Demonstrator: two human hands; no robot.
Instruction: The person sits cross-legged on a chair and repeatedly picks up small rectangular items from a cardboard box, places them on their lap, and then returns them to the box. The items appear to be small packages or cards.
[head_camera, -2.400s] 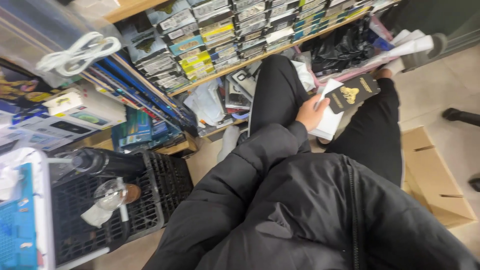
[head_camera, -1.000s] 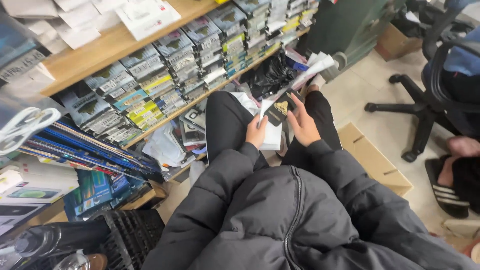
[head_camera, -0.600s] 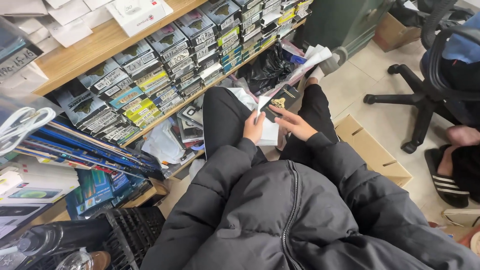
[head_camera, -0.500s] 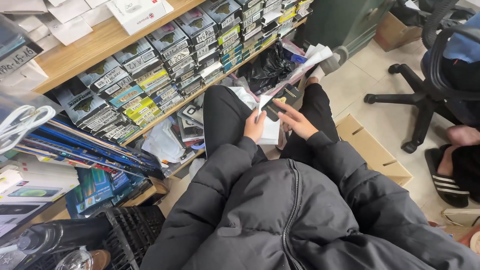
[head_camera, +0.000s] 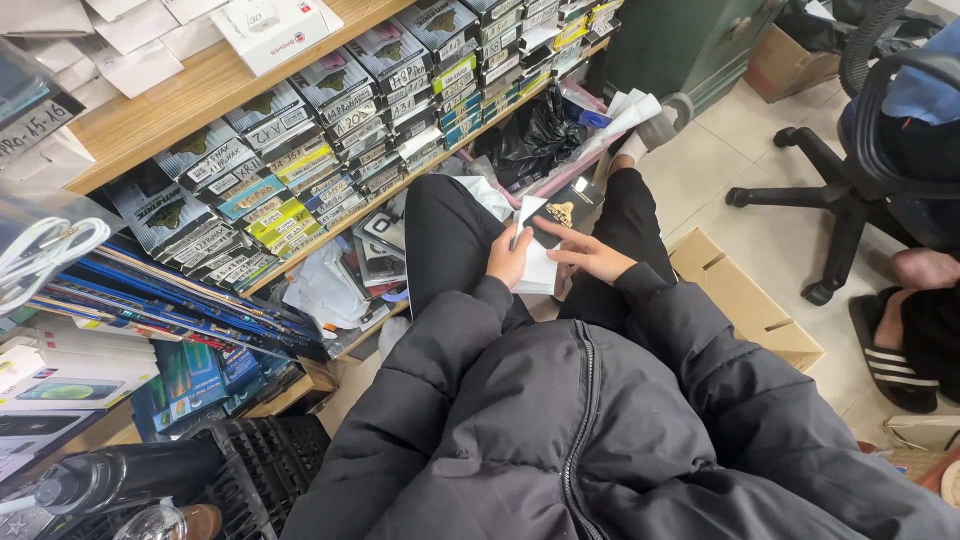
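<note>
I sit in a black puffer jacket with my knees up. My left hand (head_camera: 508, 258) holds a stack of flat white packets (head_camera: 538, 268) upright over my lap. A black packet with a gold emblem (head_camera: 555, 213) stands at the front of that stack. My right hand (head_camera: 590, 255) rests its fingers on the front of the stack, just below the black packet.
Wooden shelves (head_camera: 200, 90) on the left hold rows of small labelled boxes (head_camera: 340, 110). A cardboard box (head_camera: 745, 300) lies on the floor by my right leg. A black bag (head_camera: 535, 135) sits ahead. An office chair (head_camera: 870, 130) and another person's sandalled foot (head_camera: 895, 335) are at right. A black crate (head_camera: 260, 465) stands lower left.
My hands and the packets have come down closer to my lap. My right hand has slid lower on the stack. The view has shifted slightly.
</note>
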